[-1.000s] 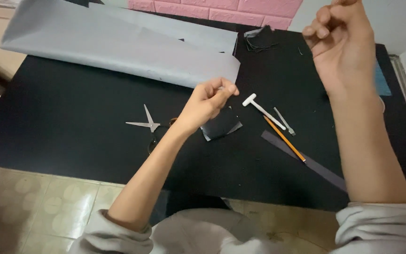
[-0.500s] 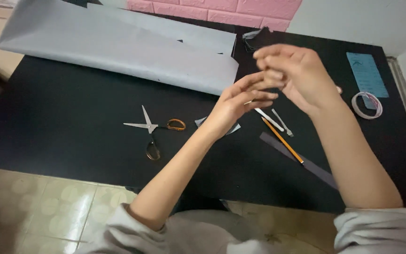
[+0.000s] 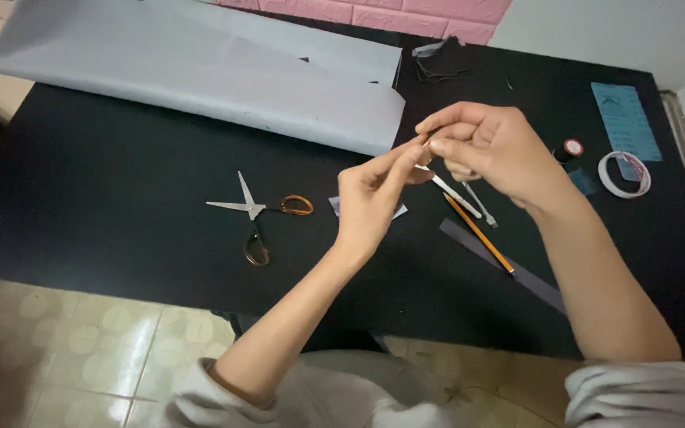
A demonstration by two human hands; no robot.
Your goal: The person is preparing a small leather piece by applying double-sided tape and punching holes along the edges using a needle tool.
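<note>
Head view: left hand (image 3: 370, 198) and right hand (image 3: 489, 150) raised together above tabletop (image 3: 105, 214), fingers (image 3: 438, 127) pinched closed around something too small to tell, likely a thread or sliver. Scissors (image 3: 259, 214) lying open just left, pencil (image 3: 477, 231) and dark strip (image 3: 501, 265) below right hand. Grey sheet (image 3: 200, 71) already cut along one edge; tape roll (image 3: 624, 173) untouched.

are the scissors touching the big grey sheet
Apart. The head view shows bare black table between the open scissors and the near edge of the grey sheet.
</note>
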